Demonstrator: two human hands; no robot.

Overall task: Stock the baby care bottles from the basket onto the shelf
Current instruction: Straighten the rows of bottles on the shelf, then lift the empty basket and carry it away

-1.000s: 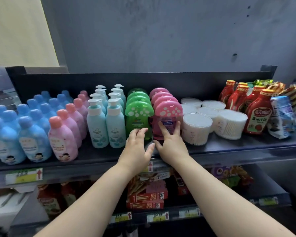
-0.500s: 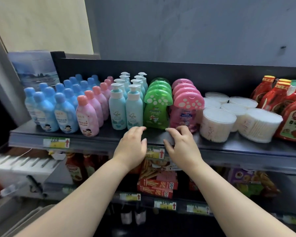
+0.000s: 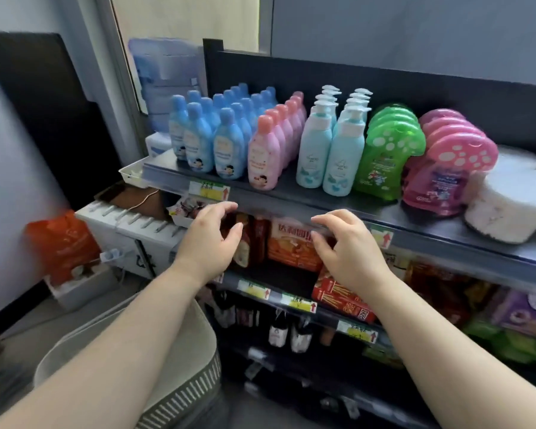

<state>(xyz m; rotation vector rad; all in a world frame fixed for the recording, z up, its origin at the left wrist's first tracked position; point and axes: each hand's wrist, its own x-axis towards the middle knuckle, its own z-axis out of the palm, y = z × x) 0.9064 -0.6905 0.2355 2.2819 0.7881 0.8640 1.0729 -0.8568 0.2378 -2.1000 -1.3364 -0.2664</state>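
Both hands were empty. The left hand [image 3: 209,243] and right hand [image 3: 347,252] hovered just in front of the shelf [image 3: 294,196] lip, fingers loosely curled and gripping nothing (right fingertips near the edge rail, contact unclear). The bottles stood upright in rows on the shelf: blue bottles [image 3: 198,140], pink bottles [image 3: 265,159], teal pump bottles [image 3: 325,150], green mushroom-cap bottles [image 3: 384,159], pink mushroom-cap bottles [image 3: 443,178]. The basket [image 3: 183,394] sat low left under the left forearm, its inside mostly hidden.

Blue bottles [image 3: 198,140], pink bottles [image 3: 265,156] with coral caps, aqua pump bottles [image 3: 328,150], green mushroom bottles [image 3: 387,144] and pink mushroom bottles [image 3: 455,153] spotted white; lower left, cream basket [image 3: 198,339] striped dark.
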